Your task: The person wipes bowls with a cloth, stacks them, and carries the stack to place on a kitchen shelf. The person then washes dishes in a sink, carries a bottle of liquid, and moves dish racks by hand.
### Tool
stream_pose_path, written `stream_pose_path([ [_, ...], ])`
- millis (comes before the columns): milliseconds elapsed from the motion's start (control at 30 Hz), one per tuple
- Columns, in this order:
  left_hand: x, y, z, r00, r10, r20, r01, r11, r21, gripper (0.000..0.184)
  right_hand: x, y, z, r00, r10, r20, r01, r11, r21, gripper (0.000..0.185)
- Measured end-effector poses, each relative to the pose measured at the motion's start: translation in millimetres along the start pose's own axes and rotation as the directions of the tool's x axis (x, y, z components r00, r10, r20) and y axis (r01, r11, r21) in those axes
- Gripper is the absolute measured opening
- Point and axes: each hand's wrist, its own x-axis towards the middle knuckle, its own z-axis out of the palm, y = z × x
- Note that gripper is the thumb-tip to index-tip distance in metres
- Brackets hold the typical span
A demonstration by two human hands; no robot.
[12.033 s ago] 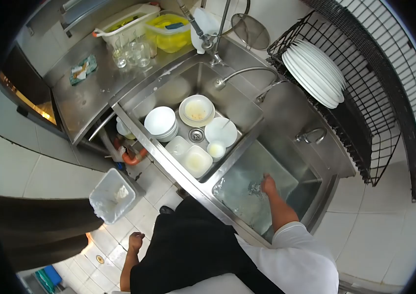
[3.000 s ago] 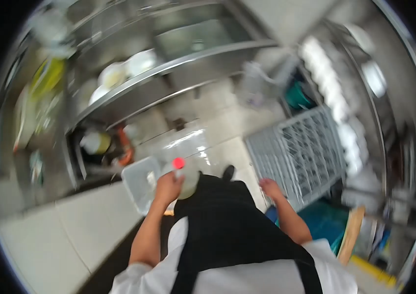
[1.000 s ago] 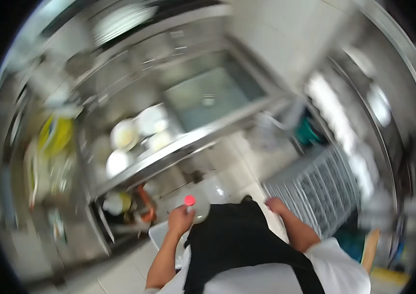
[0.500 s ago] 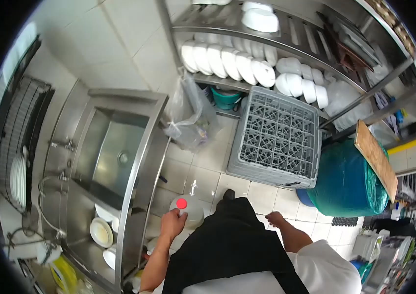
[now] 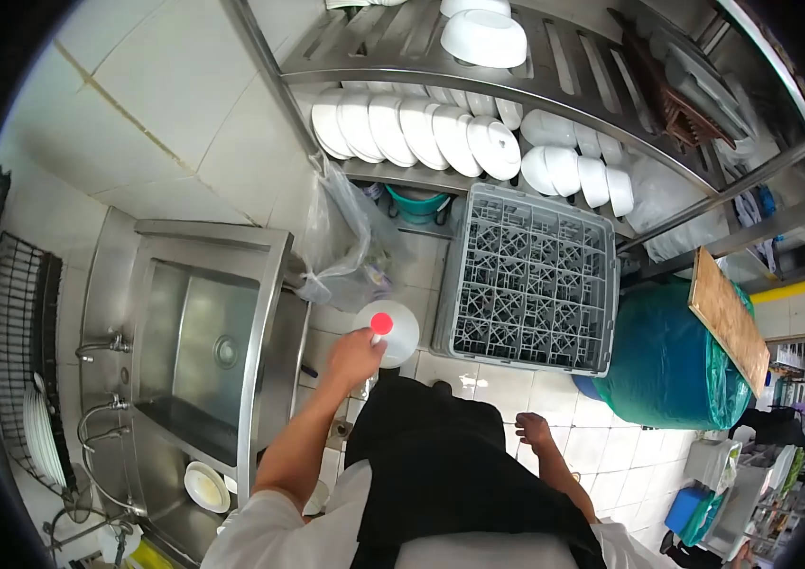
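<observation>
A translucent round jug with a red cap hangs from my left hand, whose fingers are wrapped round its handle beside the cap. It is above the tiled floor, between the sink and a grey dish rack. My right hand hangs in front of my apron's right side, above the floor, with its fingers slightly curled and apart, holding nothing. The steel sink is on my left, and water covers the drain in its upper basin. A white bowl with yellowish residue sits in the lower basin.
Rows of white plates and bowls line the shelf ahead. A clear plastic bag hangs beside the sink. To the right stands a large blue bin with green lining and a wooden board on it. White plates stand in the wire rack at left.
Since the oldest frame, my right hand has left the sink water and my left hand has taken hold of the jug. The view has turned toward the shelves; the jug is now farther forward.
</observation>
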Motion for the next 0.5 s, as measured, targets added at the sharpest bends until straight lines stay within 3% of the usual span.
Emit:
stream_pose_path([
  [133, 63.2, -9.7, 12.4, 0.993, 0.081, 0.089, -0.081, 0.997, -0.012, 0.033, -12.1, -9.9, 14.3, 0.995, 0.068, -0.068, -0.065, 0.997, 0.046, 0.026],
  [200, 88.2, -14.1, 20.0, 0.982, 0.116, 0.151, -0.122, 0.992, 0.032, 0.033, -6.6, 11.9, 14.7, 0.989, 0.108, -0.098, -0.084, 0.972, 0.218, 0.027],
  [267, 111.0, -12.3, 17.7, 0.967, 0.162, 0.198, -0.177, 0.982, 0.059, 0.033, -18.8, 9.2, 26.6, 0.975, 0.188, -0.122, -0.149, 0.951, 0.272, 0.029],
  [333, 127.3, -12.1, 13.4, 0.947, 0.214, 0.241, -0.237, 0.969, 0.071, 0.032, -25.2, 20.9, 38.3, 0.985, 0.145, -0.09, -0.108, 0.938, 0.328, 0.029],
  [367, 135.7, -12.1, 12.4, 0.939, 0.197, 0.281, -0.231, 0.969, 0.091, 0.032, -24.4, 26.4, 46.7, 0.97, 0.216, -0.108, -0.162, 0.913, 0.373, 0.031],
  [467, 165.0, -12.3, 14.9, 0.913, 0.176, 0.368, -0.244, 0.959, 0.146, 0.031, -25.1, 42.6, 72.2, 0.982, 0.16, -0.096, -0.094, 0.869, 0.486, 0.031],
  [500, 174.0, -14.1, 17.8, 0.905, 0.191, 0.381, -0.267, 0.95, 0.159, 0.03, -21.8, 34.8, 80.1, 0.969, 0.226, -0.098, -0.156, 0.871, 0.465, 0.032],
])
